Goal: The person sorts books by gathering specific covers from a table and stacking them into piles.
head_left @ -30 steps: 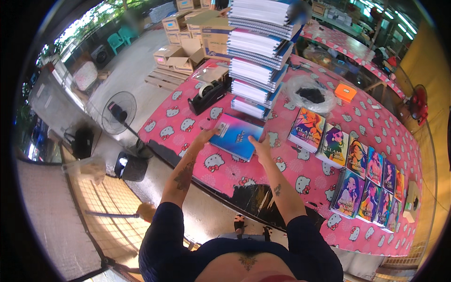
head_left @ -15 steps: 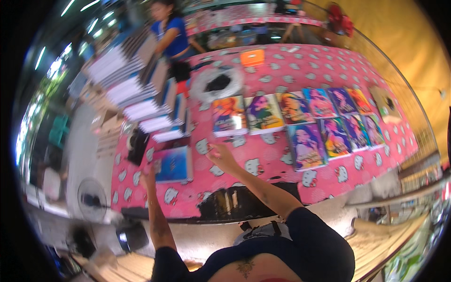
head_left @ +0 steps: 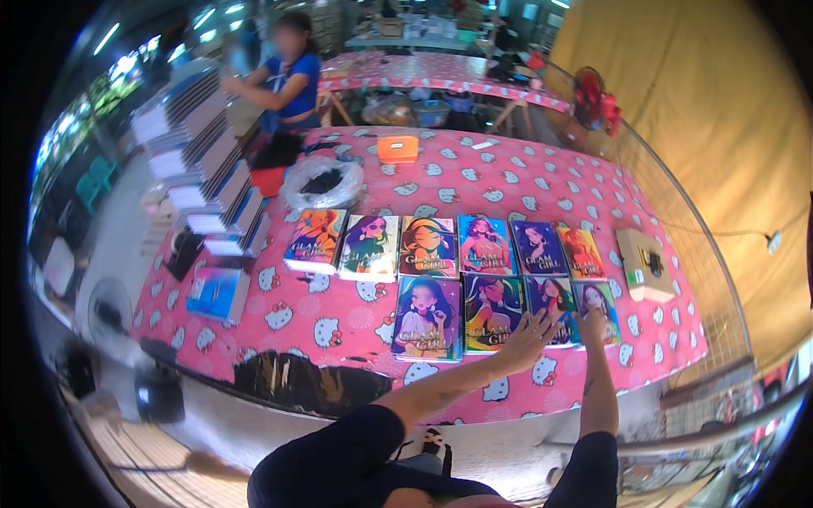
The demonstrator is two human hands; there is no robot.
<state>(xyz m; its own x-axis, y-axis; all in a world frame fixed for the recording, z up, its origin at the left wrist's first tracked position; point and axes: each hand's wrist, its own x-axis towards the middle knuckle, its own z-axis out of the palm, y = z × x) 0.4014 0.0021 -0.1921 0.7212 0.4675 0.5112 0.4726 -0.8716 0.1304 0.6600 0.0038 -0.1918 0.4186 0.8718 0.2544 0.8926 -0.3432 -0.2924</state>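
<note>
Two rows of spiral notebooks with bright illustrated covers lie on the pink table. My left hand [head_left: 527, 337] is open with spread fingers. It reaches over the lower edges of a dark-covered notebook [head_left: 489, 305] and a teal-purple notebook [head_left: 549, 296] in the near row. At that row's right end, my right hand [head_left: 594, 324] is over the bottom of a green-blue notebook [head_left: 598, 298], its thumb apart from its bent fingers. A purple notebook [head_left: 426, 313] lies left of my hands. An orange-red notebook [head_left: 581, 252] ends the far row.
Tall stacks of notebooks [head_left: 207, 161] rise at the left, near a blue notebook pile [head_left: 217, 293]. A cardboard box [head_left: 641, 264] stands right of the rows. Behind them are a plastic-wrapped roll [head_left: 349, 182] and an orange box [head_left: 398, 149]. A person [head_left: 292, 85] stands at the far left.
Both hands have moved from the left part of the table, by the blue pile, to the right end of the near row. My view has swung right; the person has raised their arms.
</note>
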